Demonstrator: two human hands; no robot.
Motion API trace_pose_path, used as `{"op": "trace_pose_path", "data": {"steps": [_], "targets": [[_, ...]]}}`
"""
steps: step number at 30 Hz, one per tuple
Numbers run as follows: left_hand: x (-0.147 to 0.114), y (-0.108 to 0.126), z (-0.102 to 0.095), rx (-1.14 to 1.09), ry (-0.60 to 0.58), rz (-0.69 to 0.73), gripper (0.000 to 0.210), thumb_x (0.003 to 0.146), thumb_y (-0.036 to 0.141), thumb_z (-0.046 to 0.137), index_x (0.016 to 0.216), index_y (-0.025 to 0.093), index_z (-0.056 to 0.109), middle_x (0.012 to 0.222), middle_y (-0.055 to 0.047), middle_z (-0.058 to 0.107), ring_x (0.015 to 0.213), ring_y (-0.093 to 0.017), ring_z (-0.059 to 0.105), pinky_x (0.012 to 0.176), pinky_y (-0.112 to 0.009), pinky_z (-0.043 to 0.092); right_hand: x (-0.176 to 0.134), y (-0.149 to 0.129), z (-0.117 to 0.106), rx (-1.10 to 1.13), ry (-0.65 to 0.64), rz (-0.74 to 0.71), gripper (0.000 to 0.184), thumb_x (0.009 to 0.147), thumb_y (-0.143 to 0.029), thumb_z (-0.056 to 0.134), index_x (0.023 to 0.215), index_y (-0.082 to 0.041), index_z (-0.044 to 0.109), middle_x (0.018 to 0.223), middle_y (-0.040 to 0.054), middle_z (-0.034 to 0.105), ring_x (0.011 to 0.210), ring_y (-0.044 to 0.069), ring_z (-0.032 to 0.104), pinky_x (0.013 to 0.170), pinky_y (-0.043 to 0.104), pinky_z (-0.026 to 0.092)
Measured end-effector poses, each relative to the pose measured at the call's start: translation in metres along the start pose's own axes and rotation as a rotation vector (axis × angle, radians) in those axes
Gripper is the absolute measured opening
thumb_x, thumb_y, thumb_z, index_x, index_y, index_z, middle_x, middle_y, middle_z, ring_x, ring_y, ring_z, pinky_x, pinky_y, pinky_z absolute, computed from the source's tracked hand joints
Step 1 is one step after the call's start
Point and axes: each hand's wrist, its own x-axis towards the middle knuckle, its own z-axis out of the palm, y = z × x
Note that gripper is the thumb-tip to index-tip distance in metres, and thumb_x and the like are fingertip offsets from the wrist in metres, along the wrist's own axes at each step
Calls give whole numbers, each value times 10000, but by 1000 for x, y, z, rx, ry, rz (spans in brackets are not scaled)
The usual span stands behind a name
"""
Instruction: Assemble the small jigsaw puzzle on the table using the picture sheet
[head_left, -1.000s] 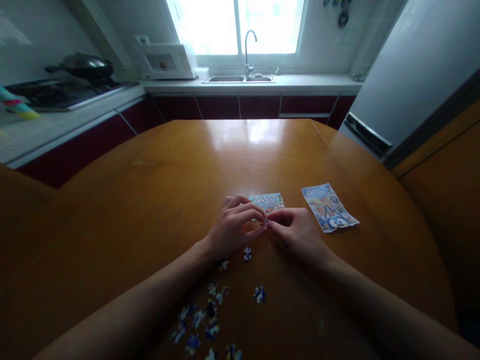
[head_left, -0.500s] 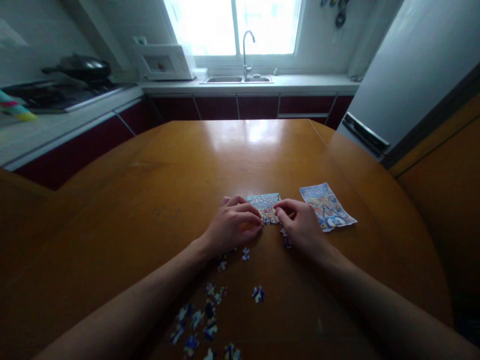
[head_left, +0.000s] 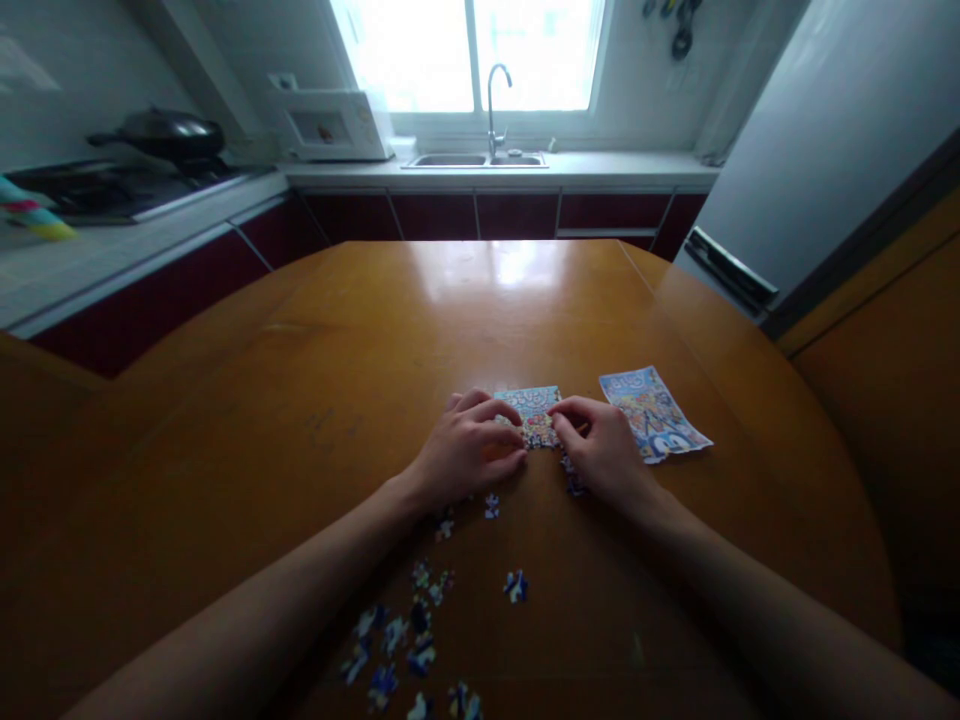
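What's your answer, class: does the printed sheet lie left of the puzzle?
No, the printed sheet lies to the right of the puzzle.

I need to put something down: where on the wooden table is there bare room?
Bare: between the jigsaw puzzle and the far edge of the wooden table, and left of the left hand. Crowded: around the puzzle, with the right hand between it and the printed sheet, and nearer the camera, among loose jigsaw pieces.

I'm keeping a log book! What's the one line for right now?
left hand: at partly joined puzzle's left side | right hand: at its right side | loose pieces: nearer camera | picture sheet: right of puzzle
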Motion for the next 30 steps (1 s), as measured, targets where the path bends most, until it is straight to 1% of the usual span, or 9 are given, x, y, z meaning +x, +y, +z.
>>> {"op": "trace_pose_path", "data": {"steps": [2,4,7,12,20,26,28,30], "targets": [[0,0,-1,-24,25,-33,88,866,337,671,871,306,753,1044,-2,705,991,-215,545,899,-397,399,0,-1,0,-2,-7,-11,173,862,-207,566,876,-180,737,829,51,735,724,170,644,688,311,477],[0,-1,-1,-35,43,-52,97,876,331,663,864,299,753,1048,-9,693,993,-213,540,912,-402,407,-2,-1,0,-14,-29,-51,175,854,-179,570,884,-182,742,854,54,720,756,169,638,705,308,480],[-1,-2,-1,-30,28,-38,66,852,325,693,844,304,756,1066,-11,680,1018,-223,532,920,-415,413,-4,-2,0,-70,-89,-102,195,841,-146,578,907,-192,756,898,59,684,787,170,620,728,313,482],[-1,-1,0,-23,12,-26,54,824,308,720,859,316,760,1098,-15,666,1036,-231,524,935,-430,424,-6,-3,0,-162,-139,-92,196,860,-159,584,909,-203,769,913,65,652,782,174,605,736,328,486],[-1,-3,1,-31,12,-4,84,843,303,704,890,338,765,1106,-11,665,1039,-232,521,932,-437,443,-8,-5,0,-192,-189,-135,248,855,-122,585,874,-256,792,879,58,637,788,180,598,747,336,494],[-1,-3,0,-71,-2,-7,109,854,258,681,912,315,753,1105,-17,655,1046,-229,511,946,-437,446,-9,-3,0,-195,-189,-138,250,858,-118,580,902,-246,791,884,62,639,795,185,599,772,353,500],[-1,-2,0,-102,29,-24,136,858,210,654,931,287,739,1085,-27,653,1037,-224,510,937,-424,454,-9,-3,1,-189,-178,-139,247,856,-118,580,902,-242,789,889,62,636,798,185,599,772,352,500],[-1,-3,0,-124,76,-60,182,858,132,607,905,260,728,1051,-31,650,1027,-217,508,918,-404,459,-9,-4,1,-185,-165,-143,243,856,-118,579,904,-236,786,892,60,629,800,182,595,772,348,499]]}}
